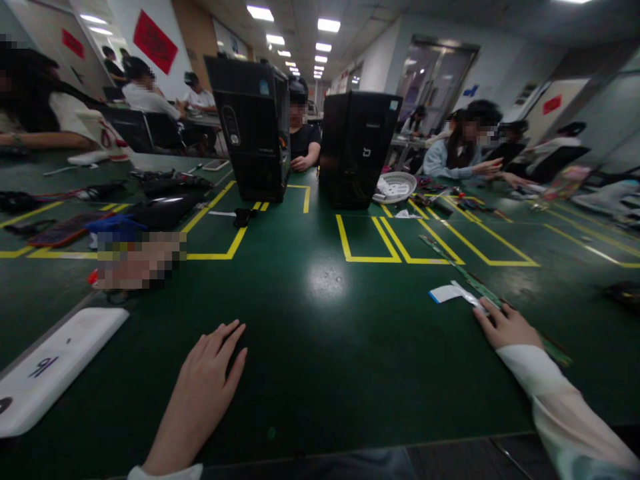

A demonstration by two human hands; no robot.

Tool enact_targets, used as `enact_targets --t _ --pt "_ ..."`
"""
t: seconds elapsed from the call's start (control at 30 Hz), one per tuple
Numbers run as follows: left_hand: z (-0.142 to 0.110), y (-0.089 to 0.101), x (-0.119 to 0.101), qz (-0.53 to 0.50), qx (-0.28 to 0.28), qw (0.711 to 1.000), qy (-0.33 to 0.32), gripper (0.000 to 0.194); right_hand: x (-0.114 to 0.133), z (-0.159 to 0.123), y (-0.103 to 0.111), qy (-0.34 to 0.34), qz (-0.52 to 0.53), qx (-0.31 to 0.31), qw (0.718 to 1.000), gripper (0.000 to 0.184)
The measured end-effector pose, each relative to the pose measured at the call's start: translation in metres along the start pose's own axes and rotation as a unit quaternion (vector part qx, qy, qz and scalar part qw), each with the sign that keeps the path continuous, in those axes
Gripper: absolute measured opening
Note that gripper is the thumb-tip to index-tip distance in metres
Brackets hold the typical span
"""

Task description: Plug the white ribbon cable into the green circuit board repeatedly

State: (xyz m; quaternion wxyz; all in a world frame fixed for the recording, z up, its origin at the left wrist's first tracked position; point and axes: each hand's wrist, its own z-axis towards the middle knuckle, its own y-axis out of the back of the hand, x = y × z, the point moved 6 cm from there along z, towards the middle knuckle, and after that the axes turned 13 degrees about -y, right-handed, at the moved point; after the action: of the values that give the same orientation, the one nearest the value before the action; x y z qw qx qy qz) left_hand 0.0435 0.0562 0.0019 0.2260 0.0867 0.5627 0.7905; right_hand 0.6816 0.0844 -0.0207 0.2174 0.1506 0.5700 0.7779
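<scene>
My left hand is over the green tabletop at the near left, its fingers stretched out and holding nothing. At the right, my right hand is closed over a long, narrow green circuit board, which lies slantwise and runs on under the palm. A white flat ribbon cable with a blue end reaches from my right fingertips to the left. The fingers partly hide where cable and board meet.
Two black computer towers stand at the back. A white box-like device lies at the left, near a blurred object, a blue item and cables. Beyond are yellow tape outlines, a white basket, tools and several seated people.
</scene>
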Motion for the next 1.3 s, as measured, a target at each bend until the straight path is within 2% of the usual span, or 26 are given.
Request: enact_targets --t 0.1,0.2,0.37,0.5,0.7,0.83,0.93,1.07,1.17,1.3 --pt "0.000 0.000 0.001 0.000 0.001 1.000 0.001 0.054 -0.001 0.011 0.007 -0.111 0.021 0.049 0.992 0.075" --pt "-0.001 0.000 0.002 0.000 0.001 1.000 0.004 0.054 0.002 0.023 0.012 -0.145 0.039 0.045 0.988 0.077" --pt "-0.001 -0.001 0.002 0.006 0.002 1.000 0.004 0.054 -0.004 0.043 0.005 -0.162 0.087 0.016 0.983 0.080" --pt "-0.002 -0.003 0.002 0.011 0.005 1.000 -0.002 0.055 -0.007 0.048 0.002 -0.168 0.132 0.002 0.977 0.076" --pt "-0.002 -0.003 0.003 0.001 0.006 1.000 0.003 0.055 0.003 0.042 0.006 -0.185 0.069 0.040 0.979 0.075" --pt "-0.001 0.000 0.000 -0.001 -0.007 1.000 0.004 0.054 0.006 0.038 0.011 -0.183 0.045 0.010 0.982 0.078" --pt "0.000 0.001 -0.001 0.002 -0.005 1.000 0.003 0.053 0.011 0.042 0.007 -0.116 0.024 0.025 0.993 0.074" --pt "0.000 0.001 -0.001 0.004 -0.005 1.000 0.002 0.054 0.040 0.043 0.004 0.037 0.031 -0.006 0.999 0.058" --pt "0.000 0.000 -0.001 0.005 -0.003 1.000 0.004 0.054 0.086 0.030 0.007 0.152 0.088 -0.014 0.984 0.051" --pt "0.000 0.001 -0.001 0.000 0.001 1.000 0.006 0.054 0.166 -0.007 0.032 0.301 0.183 -0.005 0.936 0.050"
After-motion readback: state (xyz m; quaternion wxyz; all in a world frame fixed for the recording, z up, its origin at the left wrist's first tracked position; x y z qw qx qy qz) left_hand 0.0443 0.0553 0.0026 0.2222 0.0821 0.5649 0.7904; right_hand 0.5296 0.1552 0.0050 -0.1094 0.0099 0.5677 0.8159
